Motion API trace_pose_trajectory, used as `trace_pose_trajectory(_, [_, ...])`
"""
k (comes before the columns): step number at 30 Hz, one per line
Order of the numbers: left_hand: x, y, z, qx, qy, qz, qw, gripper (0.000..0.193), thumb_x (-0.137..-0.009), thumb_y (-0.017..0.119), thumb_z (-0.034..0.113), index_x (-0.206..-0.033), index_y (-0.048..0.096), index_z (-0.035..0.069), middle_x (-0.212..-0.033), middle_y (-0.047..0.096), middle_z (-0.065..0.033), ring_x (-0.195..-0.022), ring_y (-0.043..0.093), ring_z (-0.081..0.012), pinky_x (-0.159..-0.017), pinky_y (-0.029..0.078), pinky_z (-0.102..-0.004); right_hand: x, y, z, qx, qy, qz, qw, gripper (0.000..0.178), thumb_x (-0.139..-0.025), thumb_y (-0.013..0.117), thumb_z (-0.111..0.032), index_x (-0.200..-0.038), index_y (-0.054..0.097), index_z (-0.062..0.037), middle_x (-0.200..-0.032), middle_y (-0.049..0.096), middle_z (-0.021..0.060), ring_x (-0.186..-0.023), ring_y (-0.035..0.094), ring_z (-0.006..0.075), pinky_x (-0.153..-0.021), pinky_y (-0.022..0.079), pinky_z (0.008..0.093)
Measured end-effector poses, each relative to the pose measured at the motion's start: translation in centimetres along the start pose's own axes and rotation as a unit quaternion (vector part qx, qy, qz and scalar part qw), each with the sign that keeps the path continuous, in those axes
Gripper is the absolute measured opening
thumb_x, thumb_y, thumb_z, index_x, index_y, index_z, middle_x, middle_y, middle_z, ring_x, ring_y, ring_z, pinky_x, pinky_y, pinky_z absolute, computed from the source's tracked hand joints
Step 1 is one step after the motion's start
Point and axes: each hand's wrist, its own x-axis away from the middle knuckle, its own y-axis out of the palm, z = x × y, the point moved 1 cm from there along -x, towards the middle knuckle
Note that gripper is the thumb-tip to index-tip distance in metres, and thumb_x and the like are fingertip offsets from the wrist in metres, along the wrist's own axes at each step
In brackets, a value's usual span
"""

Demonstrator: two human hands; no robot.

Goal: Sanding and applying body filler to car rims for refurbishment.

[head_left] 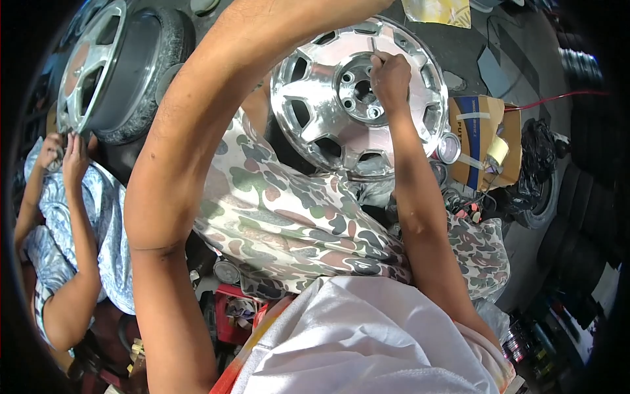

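A shiny silver alloy wheel rim (315, 108) lies in front of me, with window-like slots around its outer part and bolt holes around the centre. My right hand (392, 75) is closed above the rim's face, just beside the hub. Its fingertips pinch something small and thin that I cannot make out. My left forearm sweeps up across the view to the top edge, above the rim's far side. The left hand itself lies outside the picture. Camouflage-patterned cloth (282, 210) covers my legs below the rim.
An opened cardboard box (476, 141) stands right of the rim, beside a round tin (449, 148), a red hose (558, 97) and a black plastic bag (538, 157). At left, a co-worker's hands (65, 152) touch another wheel (92, 72). A red container (230, 318) sits near my left side.
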Motion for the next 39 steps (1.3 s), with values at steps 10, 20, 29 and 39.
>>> trace_pose_trajectory(10, [0.2, -0.5, 0.0, 0.002, 0.002, -0.003, 1.0, 0.031, -0.105, 0.052, 0.024, -0.092, 0.064, -0.002, -0.066, 0.049, 0.0045, -0.06, 0.042, -0.0011, -0.053, 0.036, -0.0224, -0.1, -1.3, 1.0, -0.094, 0.123, 0.017, 0.988, 0.023, -0.085, 0.07, -0.011, -0.105, 0.077, -0.0009, -0.08, 0.069, 0.0235, -0.078, 0.066, 0.0376, -0.073, 0.052, 0.0469])
trace_pose_trajectory(20, [-0.5, -0.7, -2.3, -0.007, 0.068, 0.02, 0.997, 0.031, -0.103, 0.053, 0.024, -0.093, 0.065, -0.004, -0.067, 0.048, 0.0041, -0.061, 0.042, -0.0022, -0.053, 0.036, -0.0234, 0.3, 1.1, -0.9, -0.043, -0.089, -0.038, 0.994, 0.017, -0.085, 0.069, -0.008, -0.098, 0.076, -0.0003, -0.086, 0.063, 0.0271, -0.081, 0.063, 0.0429, -0.073, 0.051, 0.0491])
trace_pose_trajectory(29, [-0.5, -0.2, 0.7, -0.034, -0.084, 0.037, 0.995, 0.029, -0.103, 0.054, 0.023, -0.093, 0.066, -0.002, -0.067, 0.055, 0.0019, -0.059, 0.045, -0.0019, -0.05, 0.037, -0.0227, 2.0, 1.1, -2.4, -0.074, -0.124, -0.085, 0.986, 0.023, -0.086, 0.072, -0.006, -0.108, 0.069, -0.0019, -0.086, 0.071, 0.0177, -0.078, 0.063, 0.0372, -0.068, 0.05, 0.047])
trace_pose_trajectory(39, [-0.7, -0.8, -0.6, -0.02, -0.049, 0.036, 0.998, 0.031, -0.103, 0.053, 0.023, -0.093, 0.066, -0.004, -0.069, 0.059, 0.0006, -0.06, 0.048, -0.0027, -0.051, 0.039, -0.0238, 1.4, 1.9, -1.4, -0.036, -0.197, -0.023, 0.979, 0.018, -0.083, 0.075, -0.007, -0.101, 0.078, -0.0049, -0.086, 0.064, 0.0217, -0.076, 0.063, 0.0393, -0.069, 0.05, 0.0464])
